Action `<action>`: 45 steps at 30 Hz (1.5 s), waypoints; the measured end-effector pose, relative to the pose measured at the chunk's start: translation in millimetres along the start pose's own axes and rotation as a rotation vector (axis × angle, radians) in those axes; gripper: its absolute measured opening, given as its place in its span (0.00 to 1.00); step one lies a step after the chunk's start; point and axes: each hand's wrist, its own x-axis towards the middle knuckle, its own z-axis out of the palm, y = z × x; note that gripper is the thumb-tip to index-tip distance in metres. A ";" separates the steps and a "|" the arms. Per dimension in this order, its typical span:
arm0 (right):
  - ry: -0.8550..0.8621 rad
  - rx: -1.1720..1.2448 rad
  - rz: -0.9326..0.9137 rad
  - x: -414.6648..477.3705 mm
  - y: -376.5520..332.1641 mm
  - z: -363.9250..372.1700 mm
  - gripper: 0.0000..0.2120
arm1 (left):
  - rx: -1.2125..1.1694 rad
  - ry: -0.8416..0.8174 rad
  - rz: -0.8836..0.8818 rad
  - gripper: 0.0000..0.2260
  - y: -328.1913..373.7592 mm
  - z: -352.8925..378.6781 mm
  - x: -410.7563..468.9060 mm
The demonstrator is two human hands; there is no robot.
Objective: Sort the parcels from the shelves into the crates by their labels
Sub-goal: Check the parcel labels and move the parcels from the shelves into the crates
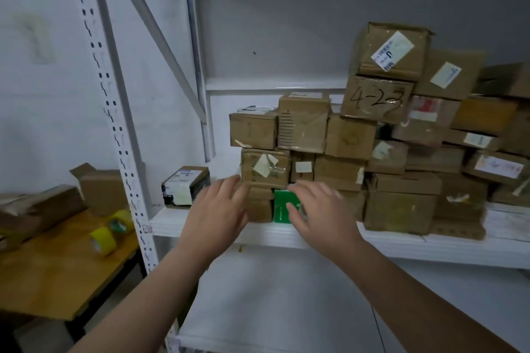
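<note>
A pile of brown cardboard parcels (372, 152) fills the white shelf (430, 249). At the pile's bottom left stand a small brown parcel (261, 206) and a green parcel (282, 206). My left hand (218, 215) reaches in with its fingers spread, the tips at the small brown parcel's left edge. Over the green parcel's right part my right hand (321, 212) has its fingers straight. Neither hand holds anything. A taped parcel with a torn label (265, 167) sits just above the fingertips. No crates are in view.
A black-and-white parcel (185, 186) stands alone at the shelf's left end. A perforated shelf upright (120, 135) stands left of it. On a wooden table (57, 272) at the left lie yellow tape rolls (110, 231) and opened cartons (100, 189). A lower shelf (272, 309) lies beneath.
</note>
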 end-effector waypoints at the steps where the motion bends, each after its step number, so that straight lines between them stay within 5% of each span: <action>1: 0.005 -0.011 -0.007 8.6 2.5 2.6 0.16 | -0.008 0.010 -0.004 0.23 -7.1 5.1 9.5; 8: 0.092 -0.224 -0.051 90.7 7.2 6.6 0.25 | -0.064 0.086 -0.063 0.31 -60.9 29.9 81.3; 12: 0.099 -0.372 -0.039 141.5 6.2 12.7 0.30 | -0.504 0.079 -0.294 0.28 -86.3 46.0 127.9; 18: 0.090 -0.503 0.068 188.2 3.4 29.3 0.30 | -1.226 -0.230 -0.565 0.31 -104.6 63.3 199.0; 25: 0.148 -0.531 0.174 188.8 0.5 43.6 0.26 | -1.496 -0.600 -0.610 0.22 -113.2 77.7 212.2; 30: 0.164 -0.516 0.263 189.2 -7.5 41.2 0.31 | -1.704 -0.328 -0.582 0.24 -115.0 85.2 211.2; 34: 0.178 -0.453 0.298 192.3 -24.3 38.7 0.34 | -1.701 -0.050 -0.386 0.25 -128.4 84.4 195.7; 40: 0.383 0.399 0.275 197.4 -73.4 53.5 0.29 | -1.876 0.074 -0.060 0.23 -148.0 70.3 157.9; 45: 0.496 0.661 0.245 196.6 -91.4 74.4 0.26 | -1.886 0.154 -0.066 0.24 -168.1 67.1 139.9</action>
